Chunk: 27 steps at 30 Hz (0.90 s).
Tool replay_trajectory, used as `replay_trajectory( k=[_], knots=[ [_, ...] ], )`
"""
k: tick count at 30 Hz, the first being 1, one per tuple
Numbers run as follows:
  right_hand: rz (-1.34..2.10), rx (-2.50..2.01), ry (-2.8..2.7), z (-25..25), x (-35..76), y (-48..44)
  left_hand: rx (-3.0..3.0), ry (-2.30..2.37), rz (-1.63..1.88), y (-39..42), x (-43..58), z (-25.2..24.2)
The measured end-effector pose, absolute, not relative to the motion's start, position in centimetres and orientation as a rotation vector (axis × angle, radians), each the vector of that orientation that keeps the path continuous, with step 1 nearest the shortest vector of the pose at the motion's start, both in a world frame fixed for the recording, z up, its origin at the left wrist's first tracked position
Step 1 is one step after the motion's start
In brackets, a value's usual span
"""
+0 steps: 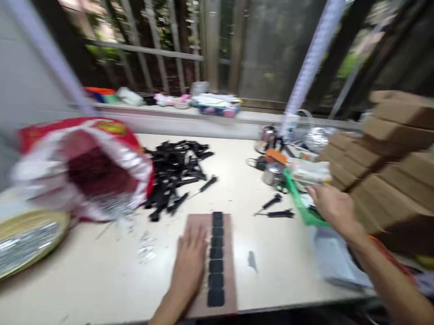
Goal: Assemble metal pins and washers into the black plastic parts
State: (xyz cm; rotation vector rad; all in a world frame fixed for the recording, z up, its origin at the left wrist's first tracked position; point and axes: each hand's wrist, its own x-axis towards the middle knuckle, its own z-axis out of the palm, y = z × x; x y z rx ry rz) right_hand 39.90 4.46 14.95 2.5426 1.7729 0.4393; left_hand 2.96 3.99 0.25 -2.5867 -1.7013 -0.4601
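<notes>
My left hand point(191, 259) lies flat on a brown strip of board or sheet point(231, 282) at the table's front edge, fingers stretched out. Beside those fingers, a row of black rounded squares point(216, 266) runs along the strip. Over at the right, my right hand point(331, 206) is at a green tray point(299, 200), reaching over its side. Its fingers are blurred and partly hidden, so a grip on anything in there cannot be made out. Two black-handled tools with thin tips point(280, 214) lie left of the tray.
A pile of black parts point(175, 169) lies beyond my left hand. Left of it are an open red-and-white bag point(129, 141) and a yellow tray point(62, 221) of shiny thin pieces. Cardboard boxes point(392, 204) are stacked right. A white bin point(329, 254) sits below the green tray.
</notes>
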Motion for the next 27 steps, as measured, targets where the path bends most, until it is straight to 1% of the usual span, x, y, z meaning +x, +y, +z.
replay_trajectory(
  k=[1, 3, 5, 7, 10, 11, 14, 16, 21, 24, 27],
  knots=[
    [0.496, 2.491, 1.914, 14.4, 39.0, 5.2, -2.590, -1.721, -0.459, 3.8, 3.0, 0.4],
    [0.434, 2.322, 2.305, 12.9, 35.8, 7.2, -2.575, -1.768, -0.489, 3.6, 3.1, 0.5],
    [0.201, 2.011, 2.725, 11.5, 30.5, 9.4, -2.577, -1.798, -0.556, 3.4, 3.2, 0.3],
    [0.024, 1.737, 2.930, 10.2, 24.6, 11.9, -2.591, -1.818, -0.656, 3.0, 3.1, 0.2],
    [0.159, 1.490, 2.835, 8.4, 17.7, 16.6, -2.618, -1.816, -0.864, 2.8, 2.4, 0.7],
    [0.171, 1.480, 2.814, 7.8, 16.5, 18.3, -2.616, -1.810, -0.938, 2.9, 1.9, 1.1],
    [0.191, 1.464, 2.767, 6.5, 15.6, 22.3, -2.547, -1.845, -1.097, 4.5, 0.1, 3.0],
    [0.183, 1.421, 2.763, 5.8, 16.3, 23.6, -2.471, -1.896, -1.130, 6.2, -1.2, 4.1],
    [0.179, 1.257, 2.875, 4.2, 17.6, 23.8, -2.344, -1.929, -1.013, 10.6, -3.1, 4.8],
    [0.187, 1.166, 2.974, 3.4, 17.7, 23.8, -2.330, -1.991, -0.834, 12.6, -3.1, 4.2],
    [0.136, 1.152, 2.946, 3.2, 17.7, 23.9, -2.321, -2.032, -0.632, 14.0, -2.5, 3.8]
  ],
)
